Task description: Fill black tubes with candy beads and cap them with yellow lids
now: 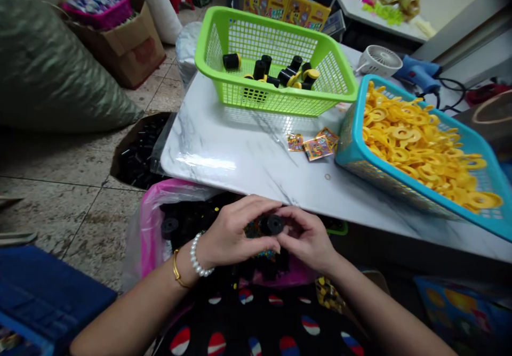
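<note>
Over a pink tub (pixel 149 228) in my lap, my left hand (pixel 244 233) curves its fingers and thumb about a small black plastic cylinder (pixel 274 224) with a round hole in its end. My right hand (pixel 306 236) is closed on the cylinder's right side, with its thumb and fingertips bent in. A small part of whatever lies between the palms is hidden. Below the hands, the tub holds dark parts and something small and multicoloured. Another black piece (pixel 170 228) lies in the tub left of my left hand.
A green basket (pixel 276 97) with black and yellow pieces stands on the white table (pixel 224 159). Right of it, a blue basket (pixel 404 185) holds yellow ring-shaped parts (pixel 416 137). Printed packets (pixel 318 147) lie between them. A box of black parts (pixel 140 151) sits on the floor.
</note>
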`<state>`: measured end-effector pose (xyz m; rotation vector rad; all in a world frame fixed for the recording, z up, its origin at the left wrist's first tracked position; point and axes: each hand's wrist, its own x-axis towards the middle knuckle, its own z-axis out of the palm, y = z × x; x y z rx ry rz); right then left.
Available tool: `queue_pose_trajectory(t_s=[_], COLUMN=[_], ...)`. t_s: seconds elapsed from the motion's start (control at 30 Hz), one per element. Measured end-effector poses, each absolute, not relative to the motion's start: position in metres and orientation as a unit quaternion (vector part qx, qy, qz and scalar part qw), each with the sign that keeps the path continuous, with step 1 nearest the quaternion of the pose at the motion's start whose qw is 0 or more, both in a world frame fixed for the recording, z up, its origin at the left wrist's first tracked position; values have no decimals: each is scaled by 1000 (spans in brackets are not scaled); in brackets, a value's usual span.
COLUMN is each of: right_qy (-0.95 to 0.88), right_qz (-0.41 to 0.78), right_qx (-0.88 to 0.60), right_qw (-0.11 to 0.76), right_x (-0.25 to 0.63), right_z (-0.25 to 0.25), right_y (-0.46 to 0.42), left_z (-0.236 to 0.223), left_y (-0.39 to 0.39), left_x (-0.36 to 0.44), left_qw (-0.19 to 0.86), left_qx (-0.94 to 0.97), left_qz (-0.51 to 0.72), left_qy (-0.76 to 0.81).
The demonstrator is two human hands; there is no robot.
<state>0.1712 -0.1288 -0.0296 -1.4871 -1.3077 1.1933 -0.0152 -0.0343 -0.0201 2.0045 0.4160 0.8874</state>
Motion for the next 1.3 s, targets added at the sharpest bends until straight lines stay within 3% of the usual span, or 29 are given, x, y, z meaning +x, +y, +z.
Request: queue_pose_trajectory(t_s=[0.1, 0.23, 0.33, 0.5, 0.6, 0.7, 0.9, 1.0, 1.1, 1.2, 1.3], right_qy=[-451, -400, -529, -711, -727, -712, -405, -291, -294, -386, -566], right_qz=[516, 569, 468, 307, 209, 264, 661, 754, 736, 661, 387], right_qx=[-605, -632, -665, -632, -652, -651, -596, -516, -506, -544, -644], right_qw=[405, 342, 240, 12, -51, -14, 210, 285, 342, 343, 339], right_x=[160, 155, 161, 167, 160, 153, 164, 173, 171, 169, 192], right_z=[-31, -38, -46, -52, -54, -55, -40, -28, -14, 7, 35], right_y=[-132, -131, -127, -122, -123, -123, -119, -121, -125, -126, -118], left_z=[-21, -28, -35, -28, -20, -19, -18, -16, -16, -17, -17], left_y=[-34, -33, -33, -33, -32, -31, -28, -28, -32, -37, -33], left_x=[-17, -22, -24, -30, -34, -36, -38, -34, -28, -22, -19], left_qw=[411, 424, 398, 404, 380, 362, 384, 384, 357, 333, 280], left_qx=[817, 860, 879, 819, 779, 760, 789, 822, 850, 853, 828], left_qz=[364, 253, 210, 364, 447, 475, 444, 399, 361, 371, 420], left_qy=[174, 129, 155, 183, 223, 256, 183, 136, 141, 154, 242])
